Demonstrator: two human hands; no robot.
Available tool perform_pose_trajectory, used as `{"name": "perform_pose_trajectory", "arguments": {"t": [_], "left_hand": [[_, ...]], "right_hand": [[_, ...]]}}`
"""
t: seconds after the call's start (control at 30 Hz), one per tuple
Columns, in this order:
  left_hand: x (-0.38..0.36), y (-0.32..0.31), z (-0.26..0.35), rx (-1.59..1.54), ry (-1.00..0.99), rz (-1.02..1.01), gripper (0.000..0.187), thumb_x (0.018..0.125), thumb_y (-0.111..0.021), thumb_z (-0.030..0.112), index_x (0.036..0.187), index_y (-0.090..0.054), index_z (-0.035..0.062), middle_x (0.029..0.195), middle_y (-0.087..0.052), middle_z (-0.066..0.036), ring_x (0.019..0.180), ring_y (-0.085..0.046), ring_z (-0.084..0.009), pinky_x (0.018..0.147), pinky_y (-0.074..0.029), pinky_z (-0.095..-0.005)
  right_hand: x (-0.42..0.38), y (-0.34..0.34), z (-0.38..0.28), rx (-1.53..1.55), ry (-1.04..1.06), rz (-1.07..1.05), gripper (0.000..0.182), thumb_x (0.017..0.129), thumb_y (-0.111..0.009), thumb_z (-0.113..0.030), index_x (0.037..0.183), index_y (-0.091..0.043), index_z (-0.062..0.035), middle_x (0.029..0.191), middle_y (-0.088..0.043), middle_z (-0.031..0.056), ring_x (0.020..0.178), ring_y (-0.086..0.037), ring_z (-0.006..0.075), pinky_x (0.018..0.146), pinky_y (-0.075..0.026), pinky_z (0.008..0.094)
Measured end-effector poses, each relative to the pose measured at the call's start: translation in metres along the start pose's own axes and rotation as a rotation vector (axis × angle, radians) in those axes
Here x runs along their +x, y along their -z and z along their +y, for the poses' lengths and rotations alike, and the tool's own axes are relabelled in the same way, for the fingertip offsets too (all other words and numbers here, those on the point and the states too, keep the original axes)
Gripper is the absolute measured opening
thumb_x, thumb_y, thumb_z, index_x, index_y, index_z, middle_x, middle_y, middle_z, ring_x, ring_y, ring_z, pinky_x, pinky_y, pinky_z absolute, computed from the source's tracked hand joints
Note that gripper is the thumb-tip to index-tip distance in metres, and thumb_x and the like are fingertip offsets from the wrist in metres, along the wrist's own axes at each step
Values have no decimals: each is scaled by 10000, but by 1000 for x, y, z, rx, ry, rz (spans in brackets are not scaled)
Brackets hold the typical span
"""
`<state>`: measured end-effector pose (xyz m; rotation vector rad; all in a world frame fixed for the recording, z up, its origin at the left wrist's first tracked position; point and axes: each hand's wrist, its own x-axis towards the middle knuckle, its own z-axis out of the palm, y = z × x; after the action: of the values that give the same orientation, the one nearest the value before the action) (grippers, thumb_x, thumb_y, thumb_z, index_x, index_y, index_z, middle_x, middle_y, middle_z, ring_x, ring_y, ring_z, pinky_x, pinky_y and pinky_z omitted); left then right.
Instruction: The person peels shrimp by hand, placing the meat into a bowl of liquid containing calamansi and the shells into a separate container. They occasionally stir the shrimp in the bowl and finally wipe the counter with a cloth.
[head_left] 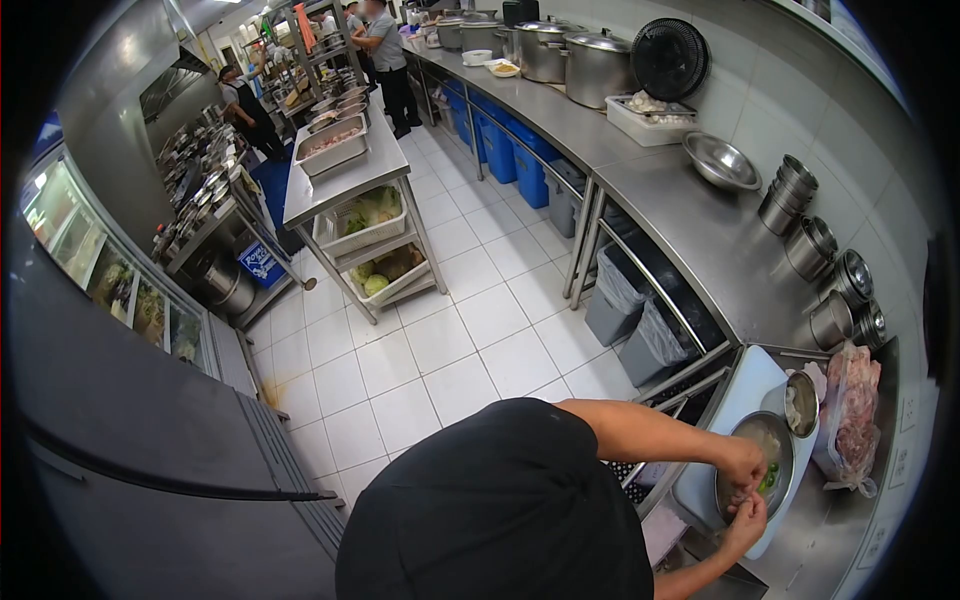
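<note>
My left hand and my right hand meet over a wide metal bowl, fingers closed in a pinch. Something small and pale is between the fingertips; its kind is too small to make out. Green pieces lie in the bowl beside my left hand, in what looks like cloudy liquid. The bowl rests on a light blue cutting board. Touching or close to its far rim is a smaller metal bowl with pale pieces inside. A clear plastic bag of pink raw meat sits beyond the board.
Stacked metal containers and a shallow steel bowl stand along the steel counter. Lidded pots are farther along. Grey bins sit underneath. A steel trolley holds trays and vegetables. Other people stand at the back.
</note>
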<state>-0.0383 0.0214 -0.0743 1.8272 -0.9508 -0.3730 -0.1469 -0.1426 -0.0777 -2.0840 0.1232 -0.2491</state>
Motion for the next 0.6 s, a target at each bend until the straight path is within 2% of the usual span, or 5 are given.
{"name": "perform_pose_trajectory", "arguments": {"t": [0.17,0.27,0.37,0.47,0.6], "left_hand": [[-17,16,25,-731,84,-127,191,844,-703,158,979,-634,43,813,-706,-59,755,-681,-158,598,-522,-314],[-14,8,23,-853,82,-41,177,900,-638,141,1030,-579,36,818,-698,-63,729,-673,-163,564,-519,-291],[-16,4,27,-983,109,31,187,914,-602,127,1068,-551,35,819,-696,-65,701,-664,-159,541,-511,-279],[-13,2,26,-975,91,87,188,927,-571,119,1095,-526,48,816,-695,-76,687,-660,-161,523,-510,-282],[-3,-6,18,-775,81,147,381,910,-538,96,1285,-487,55,812,-696,-83,741,-673,-199,572,-535,-315]], "right_hand": [[1,5,-1,245,73,42,296,978,-493,-99,1212,-590,55,1042,-656,104,861,-608,126,722,-493,247],[5,-1,-2,338,132,106,330,981,-510,-123,1249,-568,61,1156,-617,122,972,-602,168,825,-487,280],[9,3,5,9,214,181,355,990,-512,-160,1257,-550,71,1185,-598,133,1035,-592,220,917,-455,316],[7,2,-1,21,286,161,382,994,-539,-221,1230,-556,79,1162,-594,136,1027,-584,245,945,-432,336],[12,-6,-7,-111,226,219,392,997,-556,-299,1186,-602,42,1133,-605,120,1007,-569,208,906,-439,333]]}}
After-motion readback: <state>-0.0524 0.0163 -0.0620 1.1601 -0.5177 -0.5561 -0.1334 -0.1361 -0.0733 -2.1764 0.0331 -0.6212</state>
